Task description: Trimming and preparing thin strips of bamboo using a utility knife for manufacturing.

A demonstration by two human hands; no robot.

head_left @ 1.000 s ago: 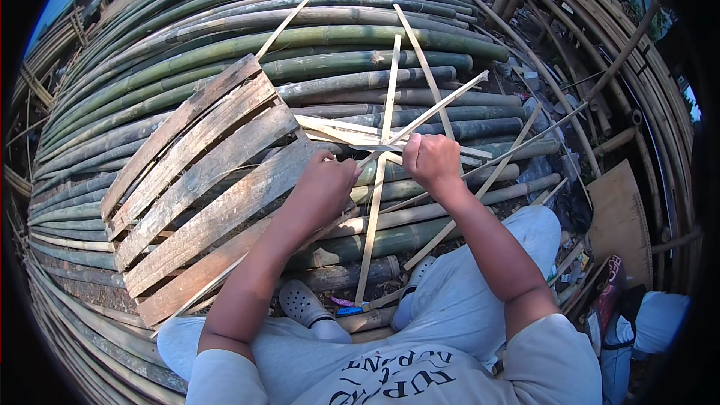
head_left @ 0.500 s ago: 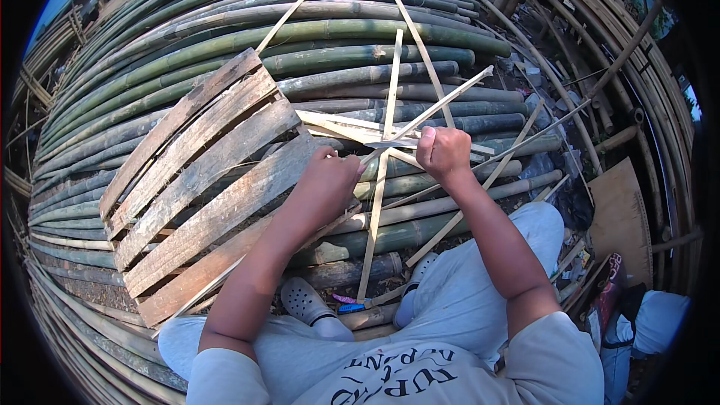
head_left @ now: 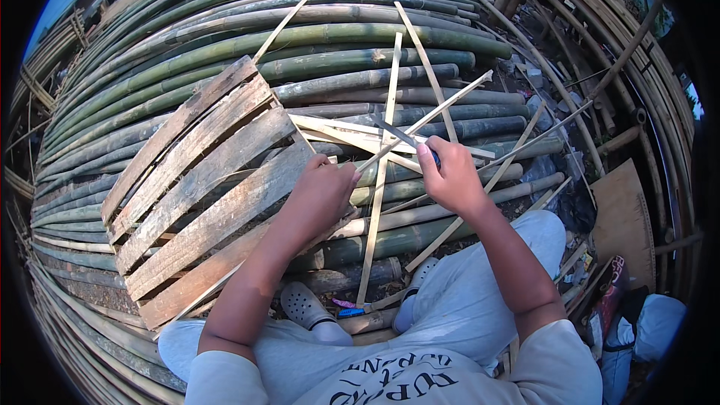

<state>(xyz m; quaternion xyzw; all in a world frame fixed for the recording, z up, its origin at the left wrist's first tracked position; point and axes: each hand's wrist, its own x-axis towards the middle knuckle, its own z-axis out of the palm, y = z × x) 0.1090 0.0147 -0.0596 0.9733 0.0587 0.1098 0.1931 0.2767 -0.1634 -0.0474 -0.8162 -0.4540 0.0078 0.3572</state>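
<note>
My left hand (head_left: pixel 322 193) is closed around the lower end of a thin pale bamboo strip (head_left: pixel 463 94), which slants up to the right. In my right hand (head_left: pixel 455 178) is a knife with a dark handle, its blade (head_left: pixel 399 133) pointing up and left across the strip. Whether the edge touches the strip I cannot tell. Other split strips lie crossed beneath, one long upright strip (head_left: pixel 373 236) among them. Beside my left forearm rests a weathered slatted wooden panel (head_left: pixel 217 172).
Rows of green bamboo poles (head_left: pixel 360 32) cover the ground ahead. A brown board (head_left: pixel 624 214) leans at the right, near a bag (head_left: pixel 660 330) and bamboo racks. Small pink and blue items (head_left: pixel 350 313) lie by my shoes (head_left: pixel 306 302).
My right hand has turned and shifted slightly right and down, swinging the knife blade from nearly level to angled up-left. My left hand keeps its hold on the strip.
</note>
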